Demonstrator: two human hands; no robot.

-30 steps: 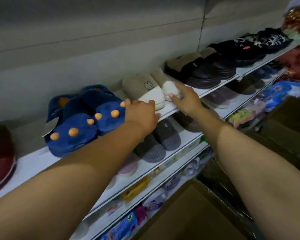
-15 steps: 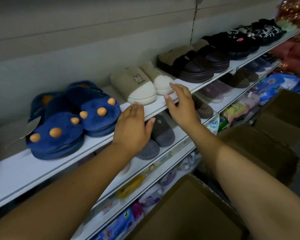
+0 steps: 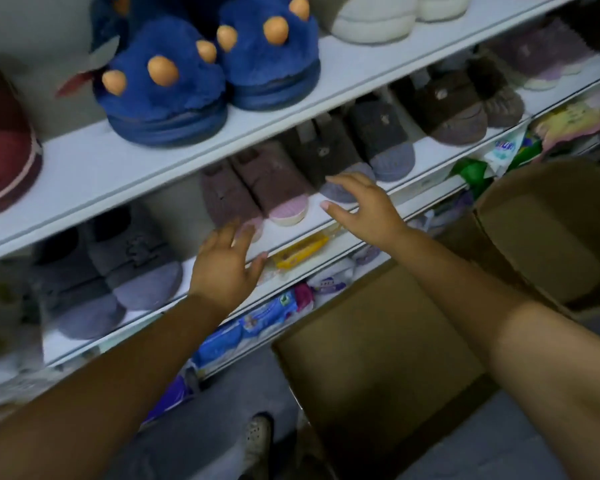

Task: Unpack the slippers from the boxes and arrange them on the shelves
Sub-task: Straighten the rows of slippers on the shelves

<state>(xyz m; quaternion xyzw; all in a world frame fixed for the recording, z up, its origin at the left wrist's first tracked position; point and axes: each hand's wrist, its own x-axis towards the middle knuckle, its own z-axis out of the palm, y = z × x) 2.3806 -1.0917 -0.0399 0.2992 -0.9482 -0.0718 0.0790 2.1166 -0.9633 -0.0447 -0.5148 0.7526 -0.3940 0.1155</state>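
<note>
Blue furry slippers with orange claws (image 3: 201, 77) and cream slippers (image 3: 388, 19) stand on the top white shelf (image 3: 94, 168). On the second shelf (image 3: 312, 223) sit mauve-pink slippers (image 3: 257, 188), grey slippers (image 3: 361, 147), brown slippers (image 3: 458, 109) and more grey slippers (image 3: 118, 278) at the left. My left hand (image 3: 227, 263) hovers with spread fingers at the second shelf's front edge, just before the pink slippers. My right hand (image 3: 362, 206) is held open in front of a grey slipper's toe. Neither hand holds anything. Cardboard boxes (image 3: 378, 368) stand below.
A dark red slipper (image 3: 4, 147) lies at the top shelf's left end. Lower shelves carry colourful packets (image 3: 253, 323) and a yellow packet (image 3: 300, 251). A second cardboard box (image 3: 551, 230) is at the right. A shoe (image 3: 257, 434) shows on the grey floor.
The view has tilted down. Both hands have dropped from the top shelf's edge near the cream slippers to the front of the second shelf, still holding nothing.
</note>
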